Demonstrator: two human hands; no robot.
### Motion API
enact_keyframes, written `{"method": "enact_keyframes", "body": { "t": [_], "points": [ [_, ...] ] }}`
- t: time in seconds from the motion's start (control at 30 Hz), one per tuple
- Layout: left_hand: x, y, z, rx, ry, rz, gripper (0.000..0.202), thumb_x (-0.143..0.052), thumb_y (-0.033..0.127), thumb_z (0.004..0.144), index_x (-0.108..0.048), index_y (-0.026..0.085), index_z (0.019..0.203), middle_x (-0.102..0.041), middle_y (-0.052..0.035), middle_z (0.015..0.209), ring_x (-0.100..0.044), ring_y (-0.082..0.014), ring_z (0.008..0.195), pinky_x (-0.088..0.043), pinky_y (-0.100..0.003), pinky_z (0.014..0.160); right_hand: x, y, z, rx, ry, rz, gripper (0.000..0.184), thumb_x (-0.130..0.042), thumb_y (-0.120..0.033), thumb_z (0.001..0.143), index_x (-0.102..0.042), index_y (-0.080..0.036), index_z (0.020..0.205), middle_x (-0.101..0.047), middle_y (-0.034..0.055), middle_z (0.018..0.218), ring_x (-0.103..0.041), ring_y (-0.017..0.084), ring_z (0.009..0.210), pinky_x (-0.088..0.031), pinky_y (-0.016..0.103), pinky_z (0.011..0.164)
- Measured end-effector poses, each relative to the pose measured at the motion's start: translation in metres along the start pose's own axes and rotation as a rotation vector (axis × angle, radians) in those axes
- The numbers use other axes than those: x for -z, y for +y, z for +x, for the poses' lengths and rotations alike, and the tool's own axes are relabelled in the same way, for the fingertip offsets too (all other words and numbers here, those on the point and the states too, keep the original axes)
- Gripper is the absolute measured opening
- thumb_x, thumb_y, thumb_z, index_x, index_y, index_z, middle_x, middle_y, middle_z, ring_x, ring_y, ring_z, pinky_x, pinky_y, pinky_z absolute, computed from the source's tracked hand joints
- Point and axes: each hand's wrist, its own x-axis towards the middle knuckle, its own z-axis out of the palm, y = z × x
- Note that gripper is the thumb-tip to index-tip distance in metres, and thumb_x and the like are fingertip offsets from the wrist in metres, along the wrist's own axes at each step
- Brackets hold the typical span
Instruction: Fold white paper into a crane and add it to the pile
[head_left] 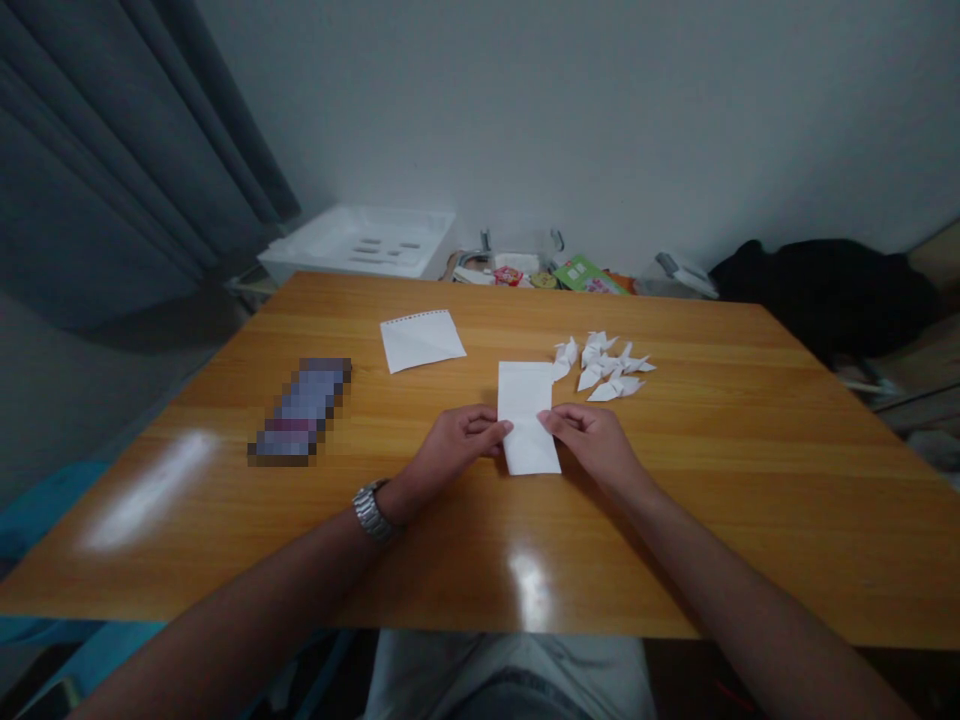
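Between my hands, a little above the table, is a white sheet of paper (529,400), narrow and upright, looking folded. My left hand (469,438) pinches its left edge, thumb in front and fingers behind. The right edge is gripped by my right hand (589,435) in the same way. Just past the paper, to the right, lies a cluster of white folded paper cranes (600,365), several in number. A flat loose sheet with a perforated edge (422,340) rests on the table farther left.
A phone-like object (302,412), blurred out, lies on the wooden table (720,500) at left. Behind the far edge stand a white plastic tray (360,240), a green packet (589,275) and a dark cloth heap (825,285). A blue chair (52,510) is at lower left.
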Motion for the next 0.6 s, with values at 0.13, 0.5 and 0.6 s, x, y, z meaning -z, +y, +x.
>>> {"method": "enact_keyframes", "body": {
  "t": [0.13,0.5,0.6],
  "points": [
    [0.0,-0.001,0.0,0.032,-0.03,0.004,0.033,-0.076,0.045,0.084,-0.073,0.014,0.093,-0.078,-0.0101,0.095,-0.074,-0.0179,0.081,-0.062,-0.029,0.074,0.0,0.0,0.0,0.005,0.008,0.008,0.037,-0.07,-0.053,0.084,-0.077,-0.016,0.081,-0.074,0.0048,0.077,-0.061,0.018,0.068,-0.047,0.029,0.063],
    [0.002,0.009,-0.002,0.021,-0.009,0.038,0.031,-0.076,0.043,0.084,-0.068,0.013,0.083,-0.077,-0.0074,0.084,-0.073,-0.0161,0.074,-0.059,-0.026,0.068,0.0,-0.001,0.0,-0.02,-0.046,0.052,0.038,-0.071,-0.053,0.083,-0.079,-0.017,0.089,-0.077,0.007,0.086,-0.065,0.02,0.075,-0.05,0.031,0.069],
    [0.002,0.011,-0.002,0.019,0.016,0.051,0.032,-0.077,0.044,0.083,-0.069,0.013,0.083,-0.077,-0.0075,0.084,-0.073,-0.0167,0.075,-0.06,-0.026,0.069,-0.001,0.002,0.0,-0.038,-0.11,0.079,0.038,-0.073,-0.052,0.082,-0.079,-0.016,0.09,-0.077,0.0068,0.086,-0.065,0.019,0.074,-0.049,0.03,0.07]
  ]
}}
